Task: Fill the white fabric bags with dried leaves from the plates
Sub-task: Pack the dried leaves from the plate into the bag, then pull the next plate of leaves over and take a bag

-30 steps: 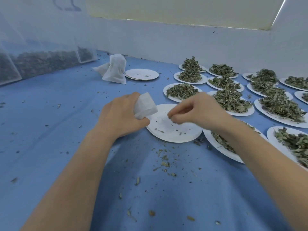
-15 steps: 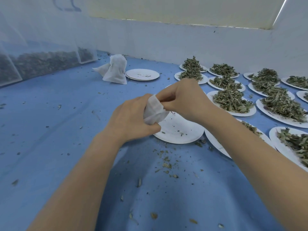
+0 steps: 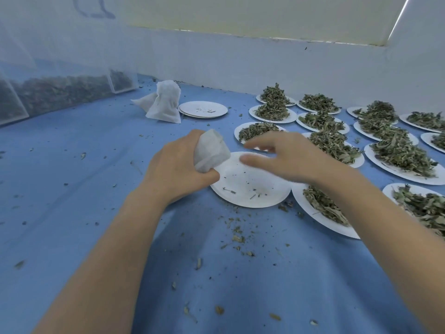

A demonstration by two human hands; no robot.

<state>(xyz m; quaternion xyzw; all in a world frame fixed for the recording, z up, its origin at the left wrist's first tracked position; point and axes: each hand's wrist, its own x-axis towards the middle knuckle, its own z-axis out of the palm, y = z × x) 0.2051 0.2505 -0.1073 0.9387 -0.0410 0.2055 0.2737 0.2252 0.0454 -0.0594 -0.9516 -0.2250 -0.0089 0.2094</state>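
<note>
Soft, even daylight from above; right hand (image 3: 286,157) motion-blurred (fingers smeared); wide-angle bending at edges.

left hand (image 3: 179,168) low and centre, knuckles toward the camera, fingers and thumb curled tight around a white fabric bag (image 3: 210,150) that sticks up out of the fist. left forearm runs in from the bottom left, bare. right hand (image 3: 284,156) just beside it, apart from the bag, palm down, fingers spread and loosely extended, blurred, gripping nothing. right forearm comes in from the lower right, crossing toward the centre.
</note>
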